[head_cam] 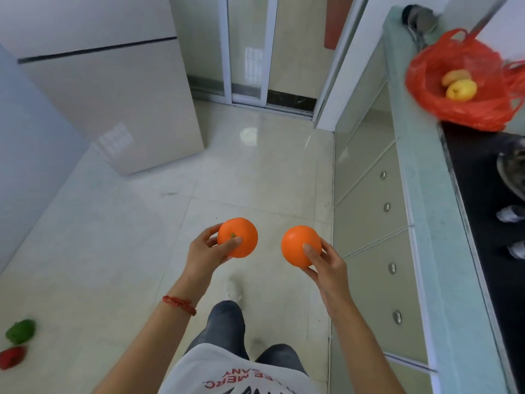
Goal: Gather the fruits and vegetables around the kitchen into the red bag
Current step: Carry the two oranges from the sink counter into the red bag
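Observation:
My left hand (207, 251) grips an orange (241, 233) with its stem end facing me. A second orange (297, 243) is held in my right hand (326, 265). Both are above the floor in front of me, side by side and apart. The red bag (443, 109) sits open on the counter at the upper right, far ahead of my right hand. Inside it lie two yellow fruits (460, 89). A green pepper (21, 331) and a red pepper (12, 356) lie on the floor at the lower left.
A counter (420, 180) with drawers (377, 223) runs along the right, with a black stove top (483, 194) behind its edge. A pale cabinet (113, 95) stands at the left. Sliding glass doors (250, 52) close the far end. My legs and shoe show below.

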